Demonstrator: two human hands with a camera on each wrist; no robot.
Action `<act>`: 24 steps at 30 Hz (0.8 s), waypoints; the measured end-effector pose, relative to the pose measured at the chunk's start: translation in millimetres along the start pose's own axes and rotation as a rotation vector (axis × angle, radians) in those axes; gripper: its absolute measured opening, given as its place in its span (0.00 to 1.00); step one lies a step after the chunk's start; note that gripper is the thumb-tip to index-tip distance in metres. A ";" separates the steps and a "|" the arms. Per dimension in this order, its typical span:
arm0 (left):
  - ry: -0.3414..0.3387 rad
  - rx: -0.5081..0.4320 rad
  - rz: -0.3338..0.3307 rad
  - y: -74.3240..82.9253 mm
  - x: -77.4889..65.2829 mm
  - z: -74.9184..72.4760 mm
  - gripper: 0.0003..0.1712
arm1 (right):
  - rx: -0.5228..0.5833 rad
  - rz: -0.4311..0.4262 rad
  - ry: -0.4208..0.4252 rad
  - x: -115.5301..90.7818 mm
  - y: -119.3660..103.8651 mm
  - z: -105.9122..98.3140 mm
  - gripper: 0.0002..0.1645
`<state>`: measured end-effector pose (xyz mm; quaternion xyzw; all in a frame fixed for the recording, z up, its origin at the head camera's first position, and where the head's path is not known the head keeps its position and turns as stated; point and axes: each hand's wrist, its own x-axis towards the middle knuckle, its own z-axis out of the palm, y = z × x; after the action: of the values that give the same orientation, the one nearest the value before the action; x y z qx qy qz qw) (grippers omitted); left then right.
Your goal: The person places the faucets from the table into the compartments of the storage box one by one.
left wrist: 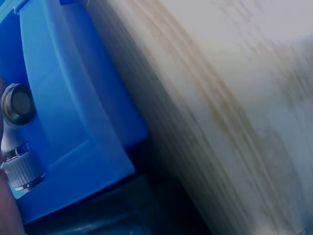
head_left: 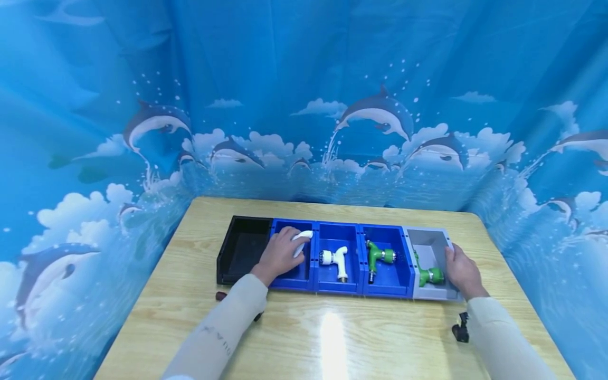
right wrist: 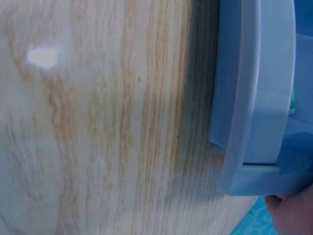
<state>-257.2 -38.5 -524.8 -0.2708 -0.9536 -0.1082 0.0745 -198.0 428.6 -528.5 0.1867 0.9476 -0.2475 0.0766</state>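
Note:
My left hand (head_left: pixel 280 253) reaches into the blue bin next to the black one and grips a white faucet (head_left: pixel 304 235). In the left wrist view, that faucet's ribbed knob (left wrist: pixel 23 170) and metal end show beside the blue wall. Another white faucet (head_left: pixel 339 261) lies in the middle blue bin (head_left: pixel 353 232). One green faucet (head_left: pixel 375 257) lies in the right-hand blue bin, and a second green faucet (head_left: pixel 431 275) in the grey bin (head_left: pixel 418 235). My right hand (head_left: pixel 463 272) holds the grey bin's right wall; its fingers are partly hidden.
A black bin (head_left: pixel 247 243) ends the joined row on the left. On the wooden table (head_left: pixel 380 332), a small black object (head_left: pixel 461 328) lies near the right sleeve and a dark red one (head_left: pixel 220 296) near the left. A dolphin-printed curtain (head_left: pixel 304 105) surrounds the table.

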 end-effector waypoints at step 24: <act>0.025 0.153 0.030 0.3 1.2 11.3 0.25 | -0.016 -0.053 0.019 -2.5 0.7 -0.4 0.46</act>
<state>-258.9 -34.9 -535.4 -0.2772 -0.9539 -0.0372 0.1087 -195.4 428.5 -527.8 0.1631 0.9549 -0.2403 0.0626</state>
